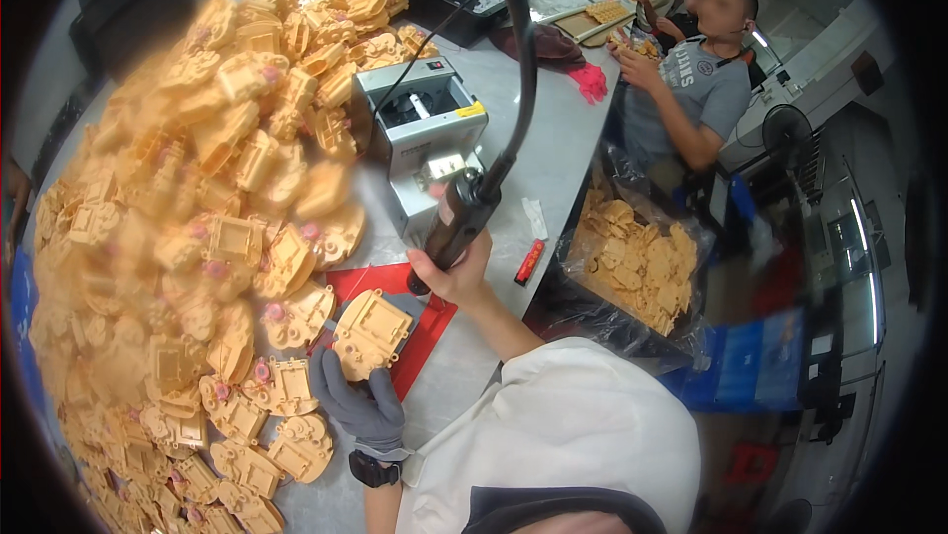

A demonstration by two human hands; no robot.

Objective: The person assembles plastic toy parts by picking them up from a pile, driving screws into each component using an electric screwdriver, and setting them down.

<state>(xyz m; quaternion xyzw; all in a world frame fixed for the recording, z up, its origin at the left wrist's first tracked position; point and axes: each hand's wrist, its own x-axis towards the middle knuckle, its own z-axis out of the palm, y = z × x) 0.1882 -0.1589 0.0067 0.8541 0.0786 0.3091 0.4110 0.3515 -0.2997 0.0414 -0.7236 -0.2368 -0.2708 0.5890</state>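
My left hand [360,404], in a grey glove, holds a tan plastic housing part [370,331] flat over a red mat [415,322]. My right hand [456,272], bare, grips a black electric screwdriver [464,213] tilted down toward that part; its black cable [521,50] rises out of the top of the picture. A large heap of the same tan plastic parts [197,208] with pink bits covers the table to my left.
A grey screw feeder box [420,129] stands behind the mat. A small red object [529,262] lies near the table edge. A bag-lined bin of tan parts [637,257] sits at right. Another person [691,89] works further along the table.
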